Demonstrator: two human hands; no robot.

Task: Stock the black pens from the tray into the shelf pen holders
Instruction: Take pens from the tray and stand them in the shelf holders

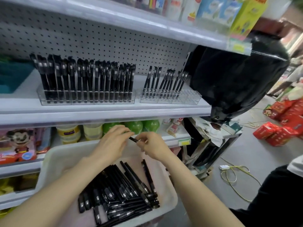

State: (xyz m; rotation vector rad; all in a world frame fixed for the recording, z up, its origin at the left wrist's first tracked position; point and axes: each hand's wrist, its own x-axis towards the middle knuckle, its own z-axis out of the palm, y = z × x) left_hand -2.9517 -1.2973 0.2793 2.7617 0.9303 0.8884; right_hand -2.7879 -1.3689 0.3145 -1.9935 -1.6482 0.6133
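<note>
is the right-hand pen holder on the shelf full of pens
No, the right-hand pen holder shows empty slots at its right end beyond its black pens.

Forearms extended, left hand [113, 142] and right hand [153, 147] together, fingers [141, 138] pinching one pen [133, 139]

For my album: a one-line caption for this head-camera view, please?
Left hand and right hand pinch one black pen over the white tray of pens, below a full holder and a half-filled holder.
</note>
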